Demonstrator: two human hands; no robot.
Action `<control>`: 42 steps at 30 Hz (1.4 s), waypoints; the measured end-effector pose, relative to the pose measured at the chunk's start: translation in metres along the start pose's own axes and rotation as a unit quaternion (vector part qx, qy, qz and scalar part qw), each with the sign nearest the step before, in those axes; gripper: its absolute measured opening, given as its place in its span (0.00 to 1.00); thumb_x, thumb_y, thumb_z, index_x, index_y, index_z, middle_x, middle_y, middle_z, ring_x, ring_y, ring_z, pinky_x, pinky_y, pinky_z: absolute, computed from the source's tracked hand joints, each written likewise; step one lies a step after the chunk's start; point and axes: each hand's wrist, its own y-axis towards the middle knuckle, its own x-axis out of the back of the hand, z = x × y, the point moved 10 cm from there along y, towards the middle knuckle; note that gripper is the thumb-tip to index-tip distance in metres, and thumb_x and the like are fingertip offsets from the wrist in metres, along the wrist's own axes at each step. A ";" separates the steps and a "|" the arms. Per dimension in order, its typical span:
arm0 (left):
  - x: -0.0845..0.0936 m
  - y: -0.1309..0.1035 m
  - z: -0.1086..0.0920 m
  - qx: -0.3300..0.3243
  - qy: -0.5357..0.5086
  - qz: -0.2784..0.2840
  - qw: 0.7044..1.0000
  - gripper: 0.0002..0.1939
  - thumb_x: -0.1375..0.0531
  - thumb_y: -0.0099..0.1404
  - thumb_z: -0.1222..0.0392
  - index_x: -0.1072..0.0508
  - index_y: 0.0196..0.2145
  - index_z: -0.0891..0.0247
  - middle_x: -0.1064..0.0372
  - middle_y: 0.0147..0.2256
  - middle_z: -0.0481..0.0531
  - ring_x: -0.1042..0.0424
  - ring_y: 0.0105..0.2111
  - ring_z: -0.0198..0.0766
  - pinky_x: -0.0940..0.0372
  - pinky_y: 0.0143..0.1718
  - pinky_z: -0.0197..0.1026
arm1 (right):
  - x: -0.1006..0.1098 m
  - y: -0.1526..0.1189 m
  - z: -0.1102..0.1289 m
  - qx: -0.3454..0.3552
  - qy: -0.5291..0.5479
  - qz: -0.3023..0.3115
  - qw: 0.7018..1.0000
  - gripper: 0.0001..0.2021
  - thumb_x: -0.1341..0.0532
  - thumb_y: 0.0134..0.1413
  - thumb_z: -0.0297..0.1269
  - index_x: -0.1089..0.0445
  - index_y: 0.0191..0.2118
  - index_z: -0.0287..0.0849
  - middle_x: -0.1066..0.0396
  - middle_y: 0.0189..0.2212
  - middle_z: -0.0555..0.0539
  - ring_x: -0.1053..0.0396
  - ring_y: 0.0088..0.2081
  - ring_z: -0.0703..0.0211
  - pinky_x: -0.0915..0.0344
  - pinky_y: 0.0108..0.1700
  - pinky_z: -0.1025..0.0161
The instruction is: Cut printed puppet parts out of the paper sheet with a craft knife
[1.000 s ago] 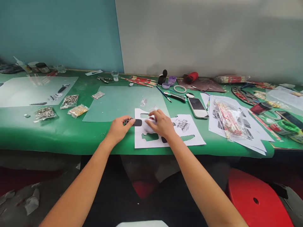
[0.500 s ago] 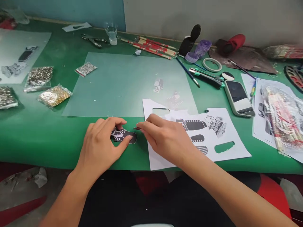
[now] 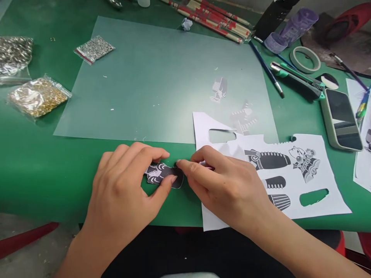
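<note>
A small black paper cutout (image 3: 158, 174) with white line figures lies on the green tabletop, near its front edge. My left hand (image 3: 127, 183) is curved around its left end, thumb pressed on the black face and fingers along the far side. My right hand (image 3: 223, 179) pinches a thin tool (image 3: 208, 166) whose kind I cannot make out; most of it is hidden by the fingers. Its fingertips are at the cutout's upper right edge. Under the right hand and forearm is a white printed sheet (image 3: 319, 200) with black figures and cut-out holes.
A translucent mat (image 3: 130, 100) lies behind my hands. Bags of gold beads (image 3: 40, 96) and silver beads (image 3: 94, 49) are at left. Brushes in packets (image 3: 211, 21), a box cutter (image 3: 298, 81), a tape roll (image 3: 305, 60) and a phone (image 3: 342, 119) lie at the back and right.
The view has tilted down and come closer. My right fingertips have moved from just right of the cutout onto its upper edge. My left hand keeps its hold.
</note>
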 end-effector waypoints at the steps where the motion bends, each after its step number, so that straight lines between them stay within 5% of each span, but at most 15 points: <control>1: -0.001 0.000 0.000 0.004 0.006 0.006 1.000 0.07 0.40 0.68 0.58 0.31 0.44 0.56 0.27 0.38 0.48 0.30 0.39 0.43 0.45 0.39 0.46 | 0.000 0.000 0.001 0.000 -0.004 0.000 1.000 0.11 0.44 0.65 0.28 0.22 0.41 0.43 0.28 0.31 0.51 0.39 0.23 0.68 0.51 0.22 0.64; 25: -0.002 0.000 -0.009 -0.006 0.054 0.001 0.999 0.04 0.40 0.68 0.60 0.32 0.34 0.58 0.29 0.32 0.49 0.36 0.33 0.44 0.47 0.34 0.46 | -0.001 -0.003 0.006 -0.010 -0.036 0.014 0.999 0.12 0.42 0.63 0.27 0.23 0.46 0.41 0.28 0.33 0.51 0.41 0.23 0.66 0.46 0.22 0.64; 42: -0.001 -0.001 -0.007 -0.001 0.039 0.012 0.999 0.04 0.41 0.68 0.60 0.31 0.34 0.58 0.29 0.33 0.49 0.35 0.34 0.44 0.47 0.35 0.47 | 0.003 0.009 0.013 0.111 -0.073 0.048 0.990 0.14 0.46 0.63 0.24 0.22 0.42 0.38 0.28 0.31 0.47 0.42 0.23 0.63 0.48 0.24 0.62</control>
